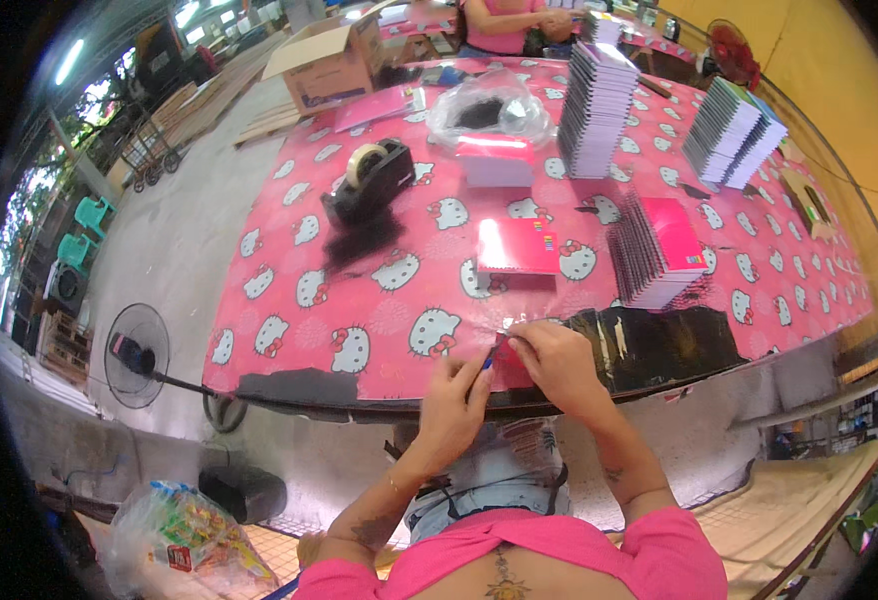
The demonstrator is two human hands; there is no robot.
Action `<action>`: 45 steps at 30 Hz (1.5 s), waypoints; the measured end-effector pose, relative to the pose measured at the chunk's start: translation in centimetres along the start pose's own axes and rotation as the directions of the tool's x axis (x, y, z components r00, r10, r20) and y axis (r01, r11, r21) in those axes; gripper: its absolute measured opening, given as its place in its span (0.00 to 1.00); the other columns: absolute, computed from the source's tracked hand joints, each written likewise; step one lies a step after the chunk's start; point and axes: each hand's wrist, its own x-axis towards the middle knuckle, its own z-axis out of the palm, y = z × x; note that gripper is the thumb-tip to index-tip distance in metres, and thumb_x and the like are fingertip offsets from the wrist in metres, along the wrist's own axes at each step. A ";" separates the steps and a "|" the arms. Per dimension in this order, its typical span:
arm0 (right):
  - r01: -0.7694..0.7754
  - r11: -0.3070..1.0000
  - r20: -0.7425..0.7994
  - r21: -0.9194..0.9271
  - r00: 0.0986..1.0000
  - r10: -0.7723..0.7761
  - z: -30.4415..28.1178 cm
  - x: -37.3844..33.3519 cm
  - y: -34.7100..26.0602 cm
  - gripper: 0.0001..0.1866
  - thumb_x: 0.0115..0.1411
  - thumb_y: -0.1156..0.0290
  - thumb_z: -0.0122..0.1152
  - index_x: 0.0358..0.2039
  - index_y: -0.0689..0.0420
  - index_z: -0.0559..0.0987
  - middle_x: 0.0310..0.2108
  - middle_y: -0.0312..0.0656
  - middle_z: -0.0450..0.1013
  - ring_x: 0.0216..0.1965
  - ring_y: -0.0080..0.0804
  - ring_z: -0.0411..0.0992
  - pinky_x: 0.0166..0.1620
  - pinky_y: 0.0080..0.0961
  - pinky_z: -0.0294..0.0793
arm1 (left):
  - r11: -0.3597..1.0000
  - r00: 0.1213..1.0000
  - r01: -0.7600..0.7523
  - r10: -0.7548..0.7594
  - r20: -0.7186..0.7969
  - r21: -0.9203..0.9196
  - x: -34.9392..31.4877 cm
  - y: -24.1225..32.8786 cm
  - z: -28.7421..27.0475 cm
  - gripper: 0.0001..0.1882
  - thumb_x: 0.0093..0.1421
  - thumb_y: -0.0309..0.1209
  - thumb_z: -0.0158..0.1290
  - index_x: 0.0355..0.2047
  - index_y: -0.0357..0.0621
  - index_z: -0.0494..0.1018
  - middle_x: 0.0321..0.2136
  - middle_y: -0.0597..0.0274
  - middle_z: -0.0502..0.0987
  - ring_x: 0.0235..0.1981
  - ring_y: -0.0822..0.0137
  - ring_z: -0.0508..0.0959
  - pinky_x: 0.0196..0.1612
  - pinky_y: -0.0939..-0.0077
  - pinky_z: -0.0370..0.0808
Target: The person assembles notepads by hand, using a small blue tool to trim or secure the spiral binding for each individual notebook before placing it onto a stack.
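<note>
Both my hands are close together at the table's front edge. My left hand [456, 397] is closed round a slim blue and dark thing [489, 360], whose kind I cannot make out. Its fingers hide most of it. My right hand [557, 362] is closed in a pinch just beside it, and what it pinches is hidden. A shiny patch on the table lies just beyond my fingertips. Farther out, a pink-covered notebook [515, 247] lies flat. To its right stands a stack of spiral-bound notebooks [671, 232] with a pink cover on top.
A black tape dispenser [367, 183] stands at the left. Beyond are white-pink stacked pads [496, 163], a clear plastic bag [489, 110], a tall notebook stack [597, 115], another stack [727, 130] and a cardboard box [331, 65]. A fan [139, 356] stands left. Another person [504, 25] is across.
</note>
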 end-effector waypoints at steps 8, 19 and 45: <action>-0.198 0.979 -0.021 -0.053 0.980 0.197 -8.8 1.2 3.6 0.16 0.59 0.68 0.64 0.47 0.57 0.81 0.39 0.50 0.79 0.39 0.45 0.78 0.42 0.35 0.75 | 0.917 0.986 -0.135 0.163 -0.043 0.376 1.9 -8.8 -3.3 0.19 0.61 0.34 0.57 0.52 0.45 0.77 0.43 0.50 0.74 0.42 0.52 0.73 0.48 0.59 0.68; -0.434 0.880 -0.224 -0.191 0.892 0.392 -18.7 7.7 19.4 0.19 0.56 0.59 0.65 0.38 0.64 0.83 0.25 0.53 0.78 0.28 0.37 0.78 0.37 0.34 0.75 | 0.898 0.988 -0.031 0.092 -0.120 0.439 2.4 -9.7 -2.4 0.22 0.60 0.40 0.57 0.52 0.45 0.75 0.56 0.43 0.69 0.58 0.46 0.67 0.64 0.35 0.52; -0.161 0.708 -0.323 -0.687 0.941 -0.100 -11.4 4.3 8.6 0.31 0.60 0.55 0.59 0.62 0.52 0.70 0.63 0.50 0.64 0.64 0.49 0.61 0.65 0.56 0.54 | 0.707 0.790 -0.539 0.613 -0.014 0.458 14.9 -4.5 4.7 0.23 0.59 0.35 0.58 0.54 0.43 0.71 0.56 0.47 0.70 0.59 0.47 0.69 0.61 0.49 0.66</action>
